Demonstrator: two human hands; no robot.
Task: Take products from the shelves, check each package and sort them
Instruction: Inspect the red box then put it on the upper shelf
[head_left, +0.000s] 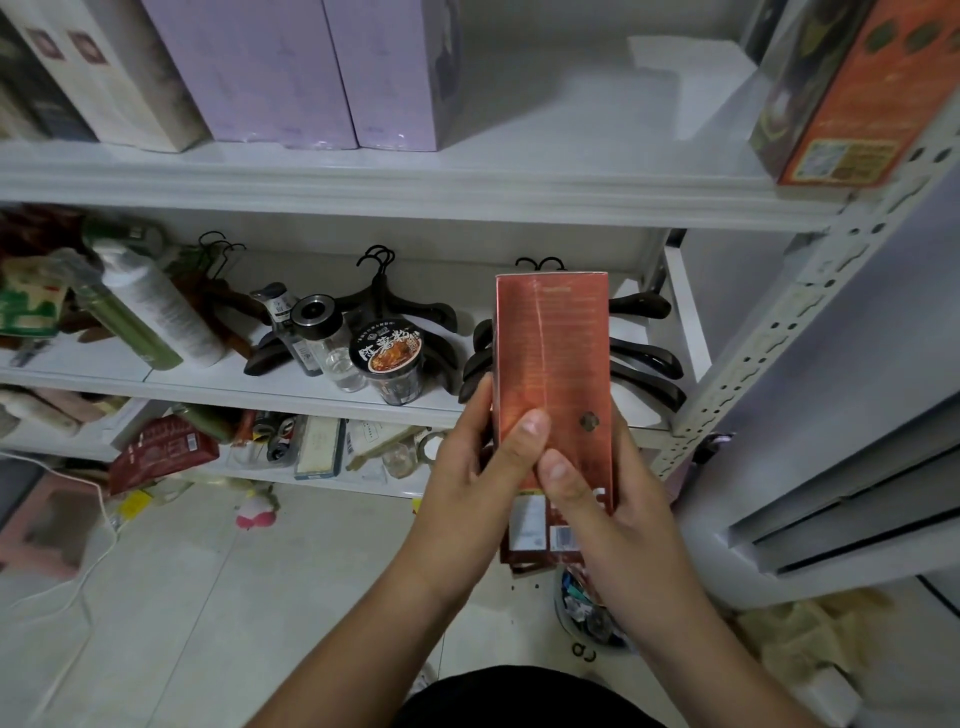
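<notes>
Red-orange carton (553, 353), tall & narrow, held upright in front of the white shelf unit (415, 192), approx. mid-view, a bit toward 3 o'clock. Both hands grasp its lower half. The left hand (467, 467) comes in from 7 o'clock, w/ fingers (480, 402) curled round the carton's left edge & thumb flat on the front face. The right hand (613, 509) comes from 5 o'clock & wraps the right edge, thumb pressed on the front just below the left thumb; its fingers are mostly hidden behind the pkg. The carton's btm end, w/ white label patches, shows between the wrists. Print on the front is too blurred to read.

Mid shelf, 9 o'clock of the carton: noodle cup (387, 358) w/ printed lid, just beside a glass jar (322, 332) w/ metal cap. Further out, a white bottle (156, 306) leans beside a green bottle (130, 327). Black hangers (410, 306) lie behind the cup & the carton.

Top shelf: lilac boxes (291, 67) side by side at 11 o'clock, orange box (852, 93) at 1 o'clock.

Lower shelf, 8 o'clock: dark red pouch (161, 447) among mixed items. On the tiled floor (260, 597) below are a pink toy (254, 514) & a white cable (93, 545).
</notes>
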